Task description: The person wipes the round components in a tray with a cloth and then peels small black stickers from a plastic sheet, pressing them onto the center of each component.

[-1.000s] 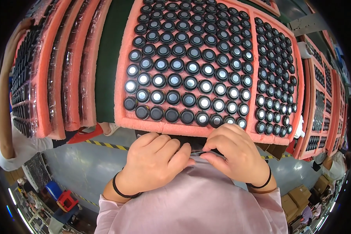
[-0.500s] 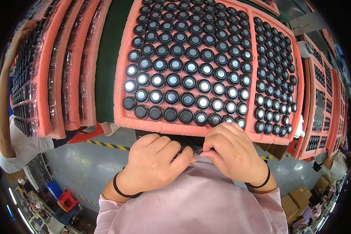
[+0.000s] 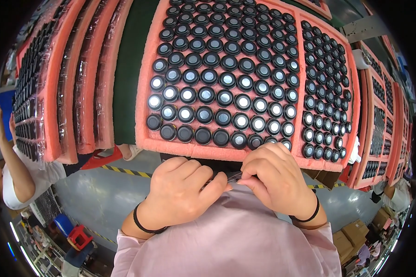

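Observation:
Both hands are closed close together in front of my pink top, just off the front edge of a pink foam tray (image 3: pixel 180 148). My left hand (image 3: pixel 180 191) has its fingers curled, and my right hand (image 3: pixel 277 180) pinches with thumb and forefinger. A small piece of clear plastic film (image 3: pixel 235 177) stretches between them, mostly hidden by the fingers. In the tray stand rows of small round black parts (image 3: pixel 204 94), many with a silver disc on top. A foam divider splits the rows into two sections.
Several stacked pink foam trays (image 3: pixel 107 92) wrapped in clear film stand left, and more trays (image 3: pixel 372 152) stand right. A co-worker's arm (image 3: pixel 15 168) shows at far left. A red stool (image 3: pixel 80 236) and cardboard boxes (image 3: pixel 349 237) are on the floor.
The co-worker's arm at far left has dropped away from the upper stacked trays. My hands have barely shifted and the film between them shows slightly more.

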Motion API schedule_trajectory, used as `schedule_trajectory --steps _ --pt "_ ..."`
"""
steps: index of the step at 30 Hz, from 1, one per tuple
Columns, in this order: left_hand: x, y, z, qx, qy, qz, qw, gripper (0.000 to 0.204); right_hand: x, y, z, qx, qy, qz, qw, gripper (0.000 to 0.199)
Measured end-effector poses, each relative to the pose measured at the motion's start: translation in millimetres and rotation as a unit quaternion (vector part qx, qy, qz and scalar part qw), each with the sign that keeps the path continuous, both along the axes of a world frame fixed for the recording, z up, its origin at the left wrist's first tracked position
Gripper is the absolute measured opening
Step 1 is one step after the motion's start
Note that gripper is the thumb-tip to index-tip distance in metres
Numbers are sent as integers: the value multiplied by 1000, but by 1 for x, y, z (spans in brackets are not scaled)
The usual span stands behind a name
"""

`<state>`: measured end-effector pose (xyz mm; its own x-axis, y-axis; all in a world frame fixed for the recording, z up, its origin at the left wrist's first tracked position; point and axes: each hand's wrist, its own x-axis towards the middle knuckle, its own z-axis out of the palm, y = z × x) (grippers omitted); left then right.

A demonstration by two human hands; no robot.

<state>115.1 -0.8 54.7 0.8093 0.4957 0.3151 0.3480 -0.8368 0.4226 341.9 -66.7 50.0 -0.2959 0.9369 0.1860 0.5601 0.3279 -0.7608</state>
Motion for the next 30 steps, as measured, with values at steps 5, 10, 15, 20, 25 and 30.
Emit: schedule_trajectory --steps 5,10,15,20,25,30 --pt "-1 1 0 6 5 2 1000 25 -1 -1 1 -17 9 -24 1000 28" --pt "-2 0 -4 13 -5 9 1000 24 -2 0 1 -20 0 -19 1000 28" --pt "-3 -2 -7 5 0 9 1000 24 -2 1 2 2 -7 -10 1000 28" --pt "-4 0 -6 -18 24 23 999 24 2 2 7 50 -28 30 998 24" --pt "-3 -1 -11 -25 36 10 999 24 6 11 4 -6 12 -16 1000 20" --pt "10 -3 -13 -14 16 -22 1000 27 4 21 -9 -56 -16 -127 990 16"
